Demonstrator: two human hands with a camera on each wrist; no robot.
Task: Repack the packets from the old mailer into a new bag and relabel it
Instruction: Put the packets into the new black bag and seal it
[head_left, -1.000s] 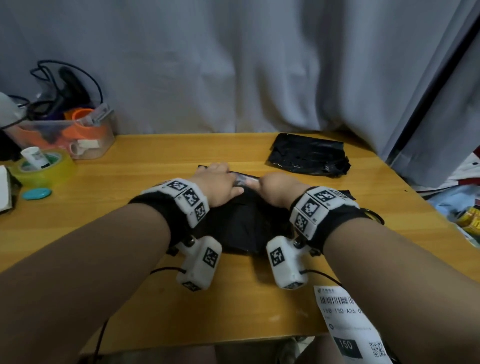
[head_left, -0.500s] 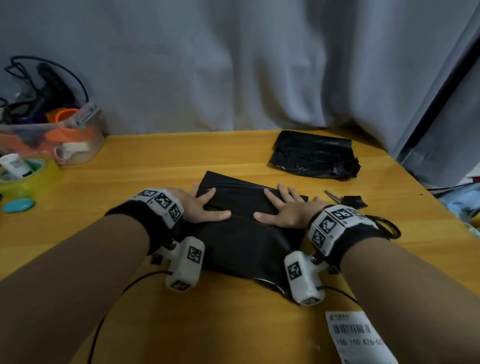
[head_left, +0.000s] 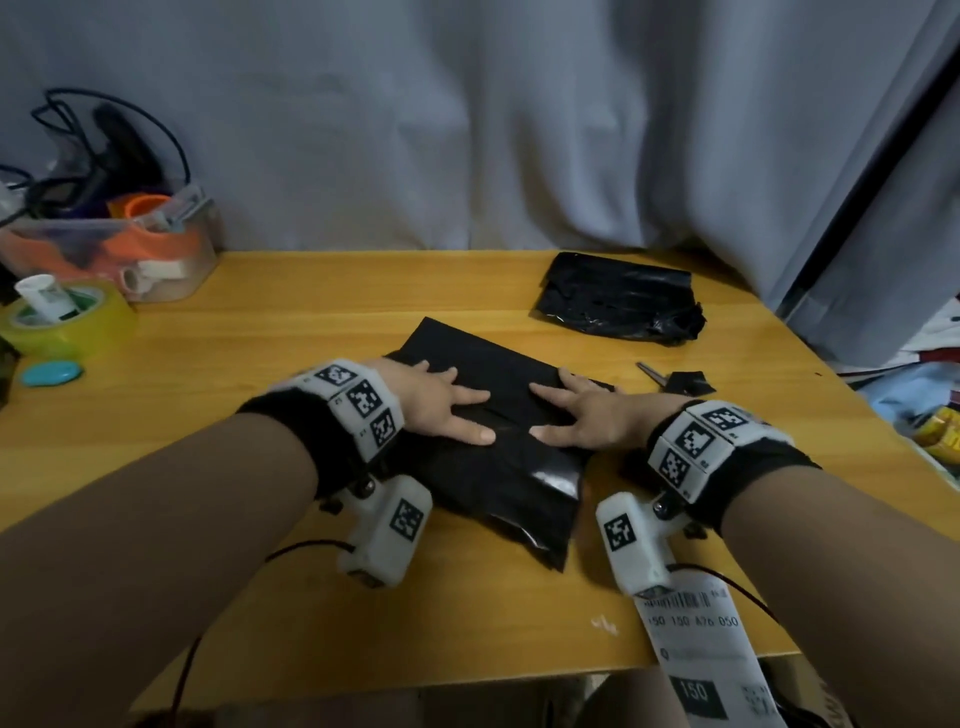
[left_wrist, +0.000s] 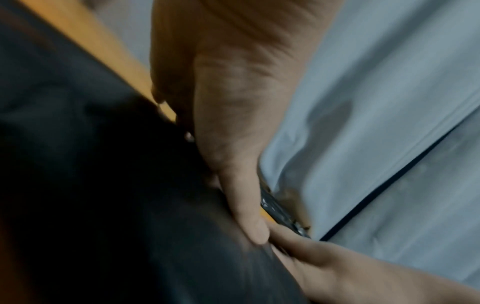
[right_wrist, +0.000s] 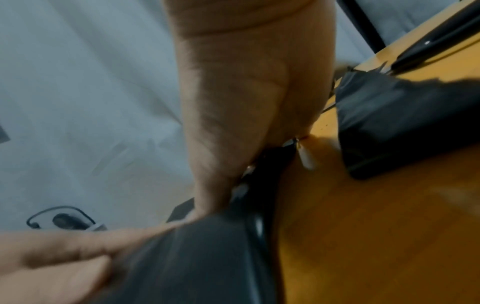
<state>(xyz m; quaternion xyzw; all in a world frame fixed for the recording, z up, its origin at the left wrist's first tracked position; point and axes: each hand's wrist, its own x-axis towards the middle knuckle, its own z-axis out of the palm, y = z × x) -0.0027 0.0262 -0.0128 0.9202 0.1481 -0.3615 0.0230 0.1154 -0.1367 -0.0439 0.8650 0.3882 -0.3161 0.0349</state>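
The new black bag (head_left: 498, 467) lies flat in the middle of the wooden table (head_left: 260, 353), its flap folded over. My left hand (head_left: 441, 405) presses flat on its left part with fingers spread and straight. My right hand (head_left: 582, 415) presses flat on its right part, thumbs nearly meeting at the centre. The left wrist view shows my left hand (left_wrist: 233, 144) on the black bag (left_wrist: 103, 205); the right wrist view shows my right hand (right_wrist: 233, 123) on the bag (right_wrist: 194, 257). The crumpled old black mailer (head_left: 618, 296) lies at the back right. A white shipping label (head_left: 706, 660) hangs over the table's front edge.
A clear bin (head_left: 114, 249) with orange items and cables stands at the back left, a yellow tape roll (head_left: 67, 322) and a teal object (head_left: 52, 373) in front of it. Scissors and a black scrap (head_left: 680, 382) lie right of the bag. Grey curtain behind.
A second ago both hands were bunched together at the bag's far edge, folding the flap. They have since spread flat on top of the bag and slid slightly apart.
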